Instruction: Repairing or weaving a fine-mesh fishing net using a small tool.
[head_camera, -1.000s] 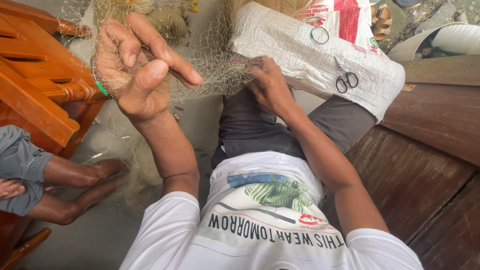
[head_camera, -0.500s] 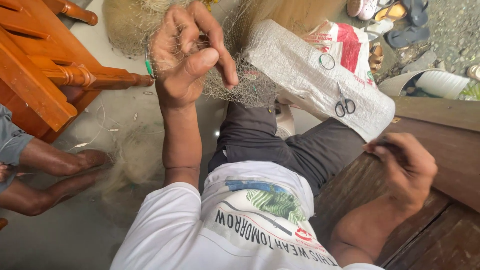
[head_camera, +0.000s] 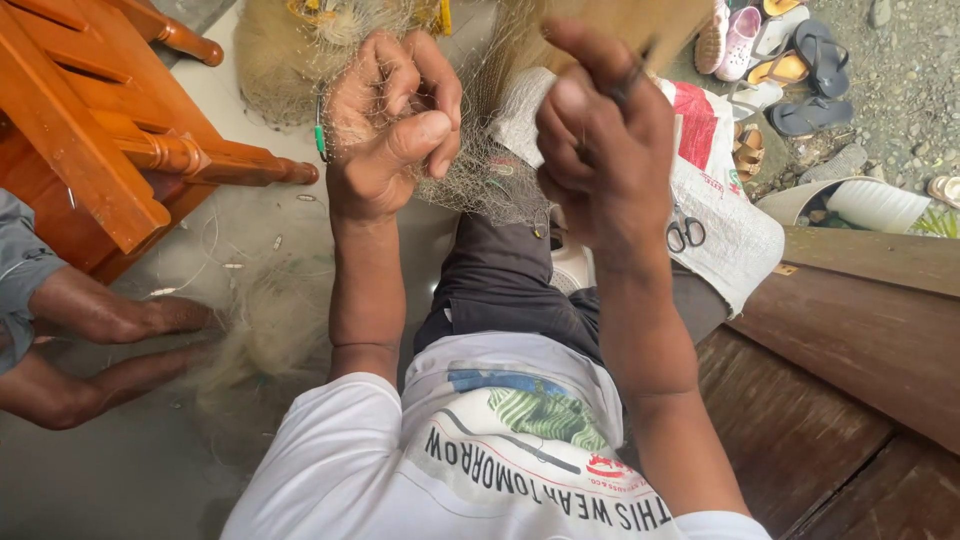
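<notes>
Fine, pale fishing net (head_camera: 480, 180) hangs bunched at our twelve o'clock, gathered in our left hand (head_camera: 390, 120), whose fingers are curled tight around the mesh. Our right hand (head_camera: 595, 150) is raised just beside it at one o'clock, fingers pinched closed on something thin and dark. Scissors (head_camera: 685, 232) lie on the white sack (head_camera: 740, 240) at two o'clock.

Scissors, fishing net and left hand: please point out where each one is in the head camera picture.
scissors (head_camera: 685, 232), head view, on the dark finger loops.
fishing net (head_camera: 480, 180), head view, on the fine mesh bunched between the hands.
left hand (head_camera: 395, 120), head view, on the middle of the hand, which grips the mesh.
</notes>
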